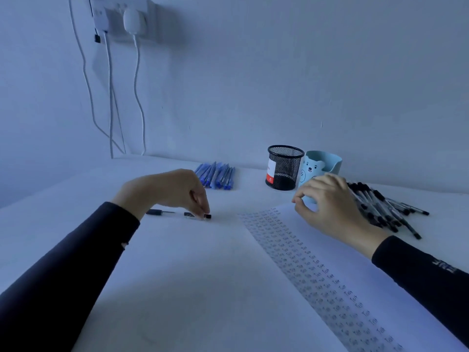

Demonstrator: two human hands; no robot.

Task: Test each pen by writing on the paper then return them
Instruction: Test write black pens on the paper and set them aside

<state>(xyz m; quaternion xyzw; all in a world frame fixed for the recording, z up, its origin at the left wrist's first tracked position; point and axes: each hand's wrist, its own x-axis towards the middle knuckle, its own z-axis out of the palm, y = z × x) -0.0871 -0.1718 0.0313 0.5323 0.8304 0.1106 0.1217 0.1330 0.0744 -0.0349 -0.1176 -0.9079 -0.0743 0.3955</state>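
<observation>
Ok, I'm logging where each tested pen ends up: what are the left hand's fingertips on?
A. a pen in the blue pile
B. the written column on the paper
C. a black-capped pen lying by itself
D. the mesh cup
C: the left hand pinches one end of the black-capped pen, which lies by itself, apart from the blue pens and the mesh cup.

One black wire-mesh cylindrical holder point(284, 167) and one pale blue bear-faced cup point(320, 165) stand on the white worktop point(253, 179). One clear-bodied pen with black ends point(162, 212) lies alone. There are two heaps: blue pens point(217, 176), roughly ten, and black-capped pens point(385, 208), well over a dozen, both too overlapped for an exact count. One white sheet of paper point(380, 301). At least three white cables point(138, 72) hang on the wall.
</observation>
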